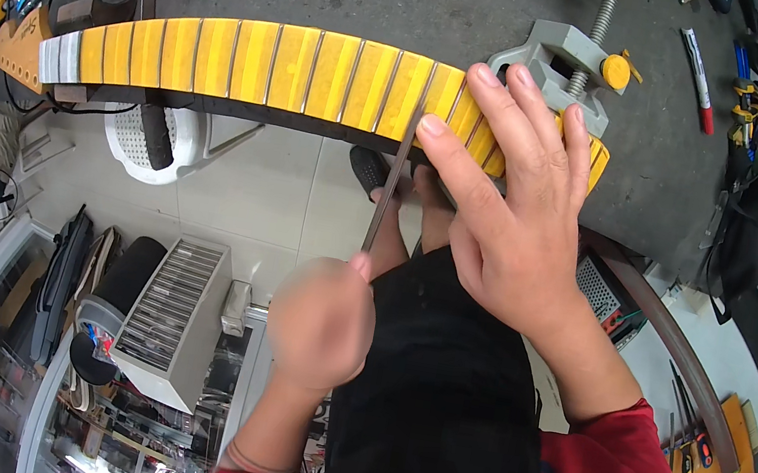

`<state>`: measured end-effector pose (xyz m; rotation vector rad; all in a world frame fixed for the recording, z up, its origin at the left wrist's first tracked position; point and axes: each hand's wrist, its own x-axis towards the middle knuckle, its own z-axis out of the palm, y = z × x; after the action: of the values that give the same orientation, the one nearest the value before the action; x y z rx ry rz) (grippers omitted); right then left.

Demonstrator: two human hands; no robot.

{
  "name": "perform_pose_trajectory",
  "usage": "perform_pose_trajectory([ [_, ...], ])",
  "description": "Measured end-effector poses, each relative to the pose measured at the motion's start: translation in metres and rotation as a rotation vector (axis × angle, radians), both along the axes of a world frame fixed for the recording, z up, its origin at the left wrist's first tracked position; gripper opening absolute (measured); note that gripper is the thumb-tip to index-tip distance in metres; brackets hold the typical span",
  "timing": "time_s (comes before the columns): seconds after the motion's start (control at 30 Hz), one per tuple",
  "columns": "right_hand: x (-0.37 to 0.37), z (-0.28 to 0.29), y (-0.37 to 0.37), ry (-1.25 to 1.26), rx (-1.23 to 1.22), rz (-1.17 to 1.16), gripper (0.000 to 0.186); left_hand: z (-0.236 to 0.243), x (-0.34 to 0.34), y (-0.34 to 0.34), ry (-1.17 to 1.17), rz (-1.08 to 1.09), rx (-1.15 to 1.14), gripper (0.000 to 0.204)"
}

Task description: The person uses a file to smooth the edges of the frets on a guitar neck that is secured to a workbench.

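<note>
A guitar neck (291, 72) lies along the near edge of the dark bench, its fretboard covered in yellow masking tape between bare metal frets. My left hand (321, 327), smeared by motion, is closed round the lower end of a slim metal file (390, 188). The file slants up from it, its tip lying over a fret right of the middle. My right hand (528, 186) rests on the taped board with fingers spread, one fingertip against the file's tip. At the far left, whitish tape (60, 57) covers the neck's end beside the wooden headstock (23, 42).
A grey clamp (568, 63) with a red handle stands just behind my right fingers. Beyond it lie a red-capped marker (696, 79) and several hand tools. Below the bench are a white stool (130, 135) and a slatted white box (171, 312). Another person sits at far left.
</note>
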<state>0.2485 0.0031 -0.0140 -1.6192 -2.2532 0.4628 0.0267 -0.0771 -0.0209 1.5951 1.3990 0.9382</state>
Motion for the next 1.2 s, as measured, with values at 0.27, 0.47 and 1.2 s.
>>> perform_pose_trajectory([
  [0.27,-0.003,-0.001,0.000,0.007,-0.003,0.002,0.071,-0.005,0.030,0.061,-0.031,0.046,0.083,0.040],
  [0.47,-0.002,-0.001,-0.001,-0.018,0.016,-0.003,0.074,0.006,-0.002,0.001,0.016,-0.020,-0.026,0.034],
  [1.2,-0.001,-0.003,-0.003,-0.007,0.019,-0.006,0.077,-0.003,0.013,0.009,0.165,0.014,0.092,0.041],
])
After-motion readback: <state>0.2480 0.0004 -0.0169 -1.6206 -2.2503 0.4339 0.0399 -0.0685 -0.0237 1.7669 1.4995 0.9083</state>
